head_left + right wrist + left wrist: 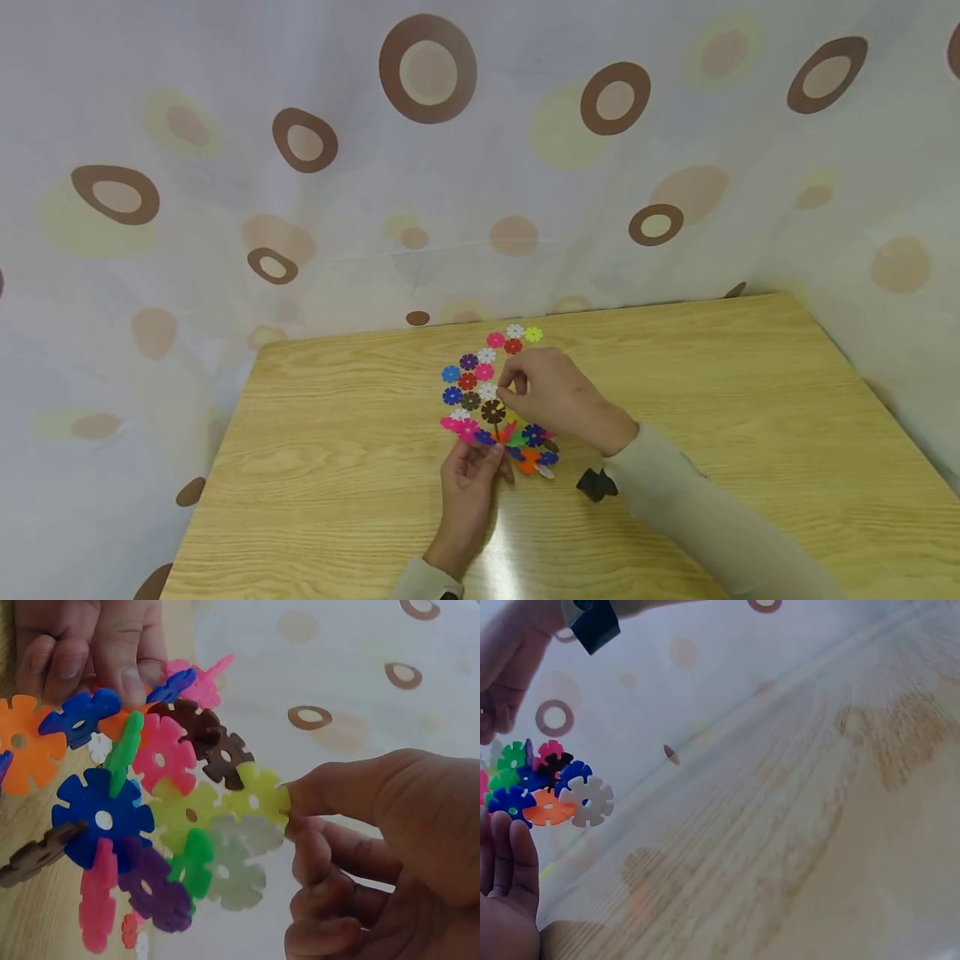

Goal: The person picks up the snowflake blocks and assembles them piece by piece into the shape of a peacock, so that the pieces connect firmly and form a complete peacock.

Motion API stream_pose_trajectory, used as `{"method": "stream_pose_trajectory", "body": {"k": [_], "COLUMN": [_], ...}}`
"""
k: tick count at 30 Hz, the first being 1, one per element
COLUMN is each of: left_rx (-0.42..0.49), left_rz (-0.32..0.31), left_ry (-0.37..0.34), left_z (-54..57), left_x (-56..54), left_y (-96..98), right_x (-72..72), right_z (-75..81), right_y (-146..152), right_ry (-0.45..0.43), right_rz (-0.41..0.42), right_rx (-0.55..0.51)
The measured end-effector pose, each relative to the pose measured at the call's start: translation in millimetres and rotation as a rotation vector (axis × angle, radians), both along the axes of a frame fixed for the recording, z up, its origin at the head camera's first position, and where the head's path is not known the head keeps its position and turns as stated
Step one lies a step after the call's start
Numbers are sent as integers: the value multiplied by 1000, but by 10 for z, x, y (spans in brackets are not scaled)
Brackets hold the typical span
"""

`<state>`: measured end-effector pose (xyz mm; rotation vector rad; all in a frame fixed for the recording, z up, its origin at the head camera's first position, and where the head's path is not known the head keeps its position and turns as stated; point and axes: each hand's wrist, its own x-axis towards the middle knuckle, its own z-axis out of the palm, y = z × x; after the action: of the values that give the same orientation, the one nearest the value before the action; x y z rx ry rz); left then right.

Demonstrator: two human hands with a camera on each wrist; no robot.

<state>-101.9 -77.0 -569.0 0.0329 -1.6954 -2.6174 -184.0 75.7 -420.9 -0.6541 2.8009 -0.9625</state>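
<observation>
My left hand [468, 483] grips a cluster of joined plastic snowflake discs [530, 458] from the near side, its thumb pressing on an orange disc. The cluster mixes blue, pink, green, purple, brown, orange and pale discs set at many angles. From the far right, my right hand [558, 392] pinches the edge of a yellow snowflake disc [259, 796] between thumb and forefinger. That disc touches a second yellow disc [187, 814] and a dark brown one [227, 757] in the cluster. Whether its slots are fully engaged, I cannot tell.
Loose snowflake discs [468, 381] in white, red, purple, blue and pink lie in rows on the wooden table [337, 450], just behind the cluster. A patterned cloth [465, 183] hangs along the table's back edge. A black wrist piece [597, 484] sits below my right cuff.
</observation>
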Motion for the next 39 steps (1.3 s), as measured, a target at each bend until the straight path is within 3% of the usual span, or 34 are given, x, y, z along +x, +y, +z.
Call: {"method": "stream_pose_trajectory", "body": {"k": [6, 9, 13, 18, 21, 24, 29, 33, 39], "left_rx": [60, 86, 87, 81, 74, 58, 38, 19, 9], "left_rz": [-18, -32, -36, -28, -36, -46, -49, -46, -45], "left_ry": [-48, -77, -95, -67, -55, -51, -51, -56, -50], "left_z": [14, 16, 13, 13, 16, 19, 35, 47, 38], "left_x": [-5, 0, 7, 2, -1, -9, -19, -21, -10], "left_y": [-20, -26, -40, -45, -41, -42, -40, -38, -23], "right_x": [-285, -461, -634, -775, -819, -841, -818, -774, -733], "right_z": [-134, -309, -581, -814, -897, -967, -1051, -1090, -1059], "right_y": [168, 234, 262, 294, 329, 356, 387, 392, 352], "right_ry": [-25, -25, -49, -23, -16, 10, 96, 108, 121], "right_rz": [7, 17, 3, -30, -24, -17, -61, -94, -99], "right_rx": [-183, -198, -132, 71, 201, 250, 173, 114, 129]}}
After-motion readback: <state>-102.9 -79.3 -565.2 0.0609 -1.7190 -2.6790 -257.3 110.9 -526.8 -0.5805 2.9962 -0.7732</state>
